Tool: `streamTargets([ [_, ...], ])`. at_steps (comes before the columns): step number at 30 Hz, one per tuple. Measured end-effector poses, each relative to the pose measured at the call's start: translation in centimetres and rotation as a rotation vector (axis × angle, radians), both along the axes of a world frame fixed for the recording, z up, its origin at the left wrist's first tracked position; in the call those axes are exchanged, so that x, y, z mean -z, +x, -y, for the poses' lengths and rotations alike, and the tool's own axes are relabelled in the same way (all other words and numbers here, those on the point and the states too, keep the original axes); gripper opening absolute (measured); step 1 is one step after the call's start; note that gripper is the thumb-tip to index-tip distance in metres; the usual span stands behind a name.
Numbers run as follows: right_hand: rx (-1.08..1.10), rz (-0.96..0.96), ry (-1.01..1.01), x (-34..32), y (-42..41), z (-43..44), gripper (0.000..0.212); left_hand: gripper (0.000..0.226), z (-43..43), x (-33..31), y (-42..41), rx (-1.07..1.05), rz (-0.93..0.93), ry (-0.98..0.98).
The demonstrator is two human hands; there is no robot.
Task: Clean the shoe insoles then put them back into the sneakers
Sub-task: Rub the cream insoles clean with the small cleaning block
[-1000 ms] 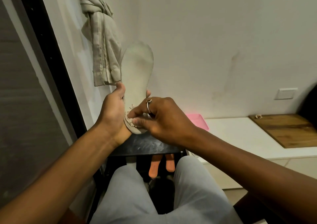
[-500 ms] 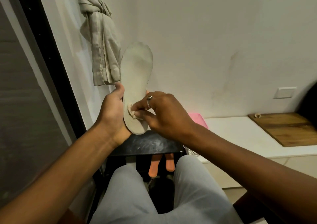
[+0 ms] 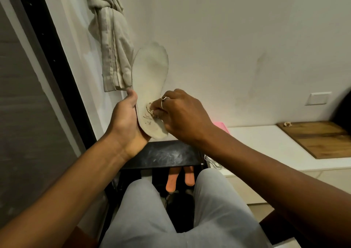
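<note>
pale insole [image 3: 152,71] upright in the gripping left hand [image 3: 125,118]; right hand [image 3: 182,113] pinches a wad [image 3: 149,110] against it; steady backing should help scrubbing.

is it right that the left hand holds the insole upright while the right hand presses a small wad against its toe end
Not quite. The head view shows the right hand pressing the small wad against the lower, heel half of the insole, not its toe end, which sticks up untouched. The left hand does hold the insole upright.
</note>
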State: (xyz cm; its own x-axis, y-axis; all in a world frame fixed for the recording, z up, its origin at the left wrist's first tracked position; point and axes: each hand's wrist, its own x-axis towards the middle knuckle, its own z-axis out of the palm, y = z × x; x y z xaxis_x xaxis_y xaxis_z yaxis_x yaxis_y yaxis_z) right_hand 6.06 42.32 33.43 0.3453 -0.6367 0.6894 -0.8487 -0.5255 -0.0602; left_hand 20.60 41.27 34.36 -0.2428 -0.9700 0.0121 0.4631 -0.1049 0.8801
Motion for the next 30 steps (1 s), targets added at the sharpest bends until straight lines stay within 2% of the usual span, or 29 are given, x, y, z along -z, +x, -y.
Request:
streamTargets([
  [5, -0.090, 0.109, 0.294, 0.6, 0.0, -0.5, 0.017, 0.072, 0.9, 1.0, 0.0, -0.041, 0.045, 0.063],
  [9, -0.212, 0.089, 0.551, 1.2, 0.0, -0.7, 0.010, 0.065, 1.8, 1.9, 0.1, -0.137, 0.088, 0.112],
  [14, -0.510, 0.268, 0.895, -0.2, -1.6, 1.4, 0.013, 0.062, 3.7, 2.5, 1.2, -0.189, 0.121, 0.135],
  [16, -0.573, 0.422, 0.925, -0.4, -2.3, 3.7, 0.015, 0.060, 4.8, 3.3, 1.8, -0.168, 0.142, 0.164],
  [19, -0.557, 0.638, 0.932, 1.1, -2.1, 8.0, 0.016, 0.033, 6.4, 5.9, 2.7, -0.158, 0.270, 0.204],
  [20, -0.546, 0.681, 0.948, 2.0, -1.8, 9.5, 0.018, 0.032, 6.8, 7.1, 3.0, -0.169, 0.316, 0.238],
  [22, -0.520, 0.735, 0.995, 4.3, -1.1, 12.2, 0.021, 0.036, 7.4, 9.1, 3.7, -0.161, 0.393, 0.320],
  [25, -0.484, 0.799, 1.086, 8.7, 0.3, 15.7, 0.020, 0.030, 9.1, 12.7, 5.5, -0.120, 0.537, 0.434],
  [30, -0.402, 0.862, 1.197, 16.2, 2.2, 20.1, 0.021, 0.021, 11.2, 17.0, 9.3, 0.068, 0.827, 0.621],
])
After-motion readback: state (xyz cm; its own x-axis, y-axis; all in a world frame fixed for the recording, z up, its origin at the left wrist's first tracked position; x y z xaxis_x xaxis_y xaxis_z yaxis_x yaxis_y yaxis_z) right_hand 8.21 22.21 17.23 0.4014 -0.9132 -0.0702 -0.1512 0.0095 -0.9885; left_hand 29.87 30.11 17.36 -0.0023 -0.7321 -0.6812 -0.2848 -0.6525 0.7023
